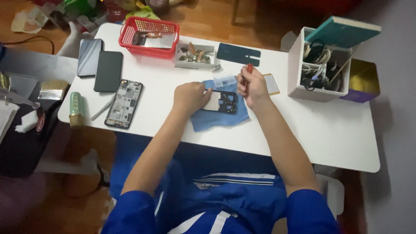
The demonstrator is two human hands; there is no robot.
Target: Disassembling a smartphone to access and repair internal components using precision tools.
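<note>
A white bench (303,138) carries a red mesh basket (149,37) at its far edge, with a small grey tray of loose parts (196,55) just beside it and a dark flat back cover (238,54) further right. At the left end lie two dark phones (99,63) side by side, an opened phone frame (124,104) near them, and metal tweezers (102,109). A white box of coiled cables (321,69) stands at the right, a teal book (342,31) resting across its top.

both forearms reach forward from blue sleeves, elbows bent, converging. left hand (189,96) lies knuckles up, fingers curled down and pressing flat. right hand (252,85) sits just beside it, closed into a pinching fist, wrist cocked.
</note>
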